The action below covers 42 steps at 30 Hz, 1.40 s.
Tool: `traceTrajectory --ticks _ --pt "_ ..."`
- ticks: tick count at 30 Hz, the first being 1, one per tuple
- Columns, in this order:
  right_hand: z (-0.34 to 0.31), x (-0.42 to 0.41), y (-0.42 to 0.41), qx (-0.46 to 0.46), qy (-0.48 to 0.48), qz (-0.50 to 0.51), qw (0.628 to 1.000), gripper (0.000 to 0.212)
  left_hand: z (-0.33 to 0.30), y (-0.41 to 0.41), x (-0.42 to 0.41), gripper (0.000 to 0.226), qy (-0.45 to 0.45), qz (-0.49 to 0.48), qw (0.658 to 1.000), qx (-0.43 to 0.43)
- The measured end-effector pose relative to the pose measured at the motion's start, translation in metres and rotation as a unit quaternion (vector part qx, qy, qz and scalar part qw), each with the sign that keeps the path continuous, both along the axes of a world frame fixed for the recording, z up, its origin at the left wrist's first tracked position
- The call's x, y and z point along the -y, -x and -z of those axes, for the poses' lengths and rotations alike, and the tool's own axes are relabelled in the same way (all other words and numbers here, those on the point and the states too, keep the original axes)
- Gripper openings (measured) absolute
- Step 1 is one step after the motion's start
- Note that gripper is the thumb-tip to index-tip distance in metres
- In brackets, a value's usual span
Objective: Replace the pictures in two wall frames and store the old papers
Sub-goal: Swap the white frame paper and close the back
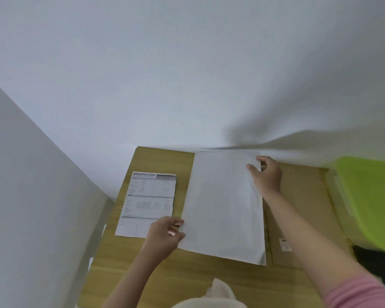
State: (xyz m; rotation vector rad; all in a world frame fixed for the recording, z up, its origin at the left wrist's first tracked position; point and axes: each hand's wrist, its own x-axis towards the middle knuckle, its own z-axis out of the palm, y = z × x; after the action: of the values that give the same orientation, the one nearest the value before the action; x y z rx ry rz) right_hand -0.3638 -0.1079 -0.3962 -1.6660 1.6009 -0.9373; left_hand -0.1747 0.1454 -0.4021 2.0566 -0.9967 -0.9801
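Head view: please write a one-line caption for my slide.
Both hands, left hand and right hand, hold a blank white sheet over a wooden table, beside a printed specification sheet.

Green bin (369, 201) — cut off at right edge

Blank white sheet (222, 205) on wooden table, printed specification sheet (148, 202) just left

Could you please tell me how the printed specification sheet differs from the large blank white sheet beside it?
The specification sheet carries printed text and tables; the blank white sheet shows none. The blank white sheet looks larger. The left hand and right hand pinch the blank white sheet's edges, while nothing grips the specification sheet. Both are over the wooden table.
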Motion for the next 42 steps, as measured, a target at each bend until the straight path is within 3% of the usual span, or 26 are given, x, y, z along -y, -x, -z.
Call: traceTrajectory --ticks 15,24,42 --pt "0.04 0.031 0.039 -0.13 -0.093 -0.15 0.976 0.047 0.019 0.042 0.017 0.032 -0.049 -0.041 0.993 0.103" --pt "0.043 0.032 0.037 -0.159 -0.099 -0.166 0.968 0.059 0.023 0.036 0.014 0.03 -0.032 -0.06 0.996 0.058" --pt "0.041 0.025 0.028 -0.145 -0.109 -0.143 0.973 0.056 0.03 0.034 0.009 0.031 -0.011 -0.061 0.997 0.044"
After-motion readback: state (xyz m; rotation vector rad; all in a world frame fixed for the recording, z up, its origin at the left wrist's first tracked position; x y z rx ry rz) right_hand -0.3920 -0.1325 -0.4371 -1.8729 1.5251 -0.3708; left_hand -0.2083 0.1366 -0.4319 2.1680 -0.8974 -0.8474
